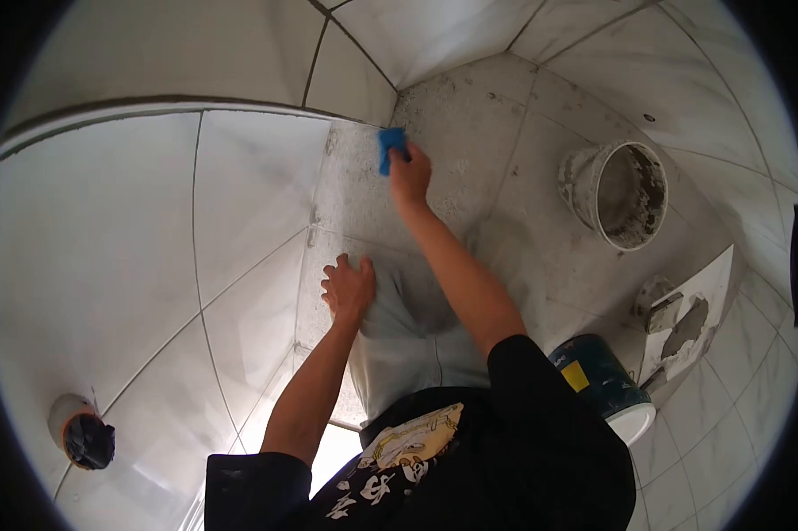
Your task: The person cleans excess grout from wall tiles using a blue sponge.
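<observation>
My right hand (410, 177) is closed around a blue sponge (389, 142), held close to the corner where the tiled floor (465, 146) meets the wall tiles. The sponge's lower end is hidden by my fingers. My left hand (350, 290) has its fingers spread and slightly bent; it rests beside my knee in grey trousers (399, 305), near the foot of the left wall. Nothing shows in it. Smears and whitish residue cover the floor tiles around the sponge.
To the right stands a white bucket (602, 196) caked with grey residue. Behind it is a tile offcut (689, 323) with grey mortar on it. A dark green bucket (607, 376) with a yellow label sits by my right side. A pipe opening (70, 420) juts from the left wall (107, 230).
</observation>
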Action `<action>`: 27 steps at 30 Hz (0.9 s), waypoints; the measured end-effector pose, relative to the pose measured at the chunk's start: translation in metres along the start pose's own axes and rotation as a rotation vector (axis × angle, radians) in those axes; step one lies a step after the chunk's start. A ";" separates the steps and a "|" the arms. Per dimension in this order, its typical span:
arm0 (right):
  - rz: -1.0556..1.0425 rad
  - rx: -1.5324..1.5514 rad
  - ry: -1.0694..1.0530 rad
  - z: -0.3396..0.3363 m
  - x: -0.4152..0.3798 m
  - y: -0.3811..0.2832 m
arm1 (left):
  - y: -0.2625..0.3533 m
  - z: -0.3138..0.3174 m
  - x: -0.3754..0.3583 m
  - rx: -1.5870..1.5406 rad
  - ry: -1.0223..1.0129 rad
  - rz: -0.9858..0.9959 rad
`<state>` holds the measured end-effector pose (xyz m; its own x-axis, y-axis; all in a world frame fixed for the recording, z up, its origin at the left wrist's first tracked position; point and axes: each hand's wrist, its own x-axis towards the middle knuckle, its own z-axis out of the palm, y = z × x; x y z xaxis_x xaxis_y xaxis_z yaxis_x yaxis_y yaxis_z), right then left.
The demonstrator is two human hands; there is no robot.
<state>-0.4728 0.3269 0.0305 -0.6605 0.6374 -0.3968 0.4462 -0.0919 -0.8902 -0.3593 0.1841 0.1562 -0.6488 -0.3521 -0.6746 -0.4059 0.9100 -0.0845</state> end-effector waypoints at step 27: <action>-0.020 0.800 0.058 -0.004 -0.095 -0.188 | -0.026 0.026 0.008 0.041 -0.027 0.040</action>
<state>-0.4919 0.2866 0.2361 -0.6219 0.6812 -0.3864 -0.1482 -0.5868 -0.7960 -0.3370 0.1632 0.1344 -0.6461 -0.3095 -0.6977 -0.3529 0.9317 -0.0865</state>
